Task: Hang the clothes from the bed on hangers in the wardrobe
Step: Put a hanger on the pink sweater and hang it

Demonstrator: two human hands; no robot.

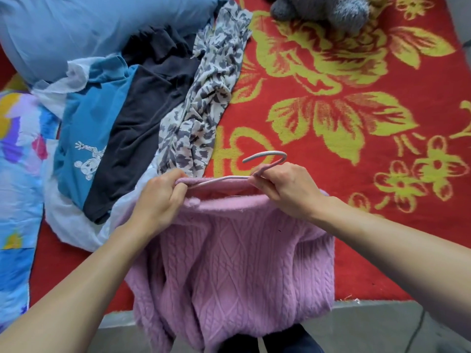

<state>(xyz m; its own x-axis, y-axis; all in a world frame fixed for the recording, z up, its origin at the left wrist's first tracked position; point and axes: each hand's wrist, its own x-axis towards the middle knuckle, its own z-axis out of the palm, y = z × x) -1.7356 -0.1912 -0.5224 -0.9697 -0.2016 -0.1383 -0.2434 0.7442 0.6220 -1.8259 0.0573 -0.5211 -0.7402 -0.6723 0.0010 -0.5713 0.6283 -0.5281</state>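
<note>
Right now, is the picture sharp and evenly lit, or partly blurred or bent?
Head view: soft even light, no glare; the sweater, hanger, left hand and right hand look sharp; the quilt at the left edge is smeared; the wide lens stretches the forearms.

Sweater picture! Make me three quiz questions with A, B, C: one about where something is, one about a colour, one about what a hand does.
1. Which side of the sweater is the clothes pile on? A right B left C underneath
2. What colour is the sweater? A green B black C pink
3. What is the right hand doing? A gripping the hanger B lying flat C holding a toy
Answers: 1 B, the pile lies to its left. 2 C, its knit is pink. 3 A, its fingers curl round the hanger's neck.
</note>
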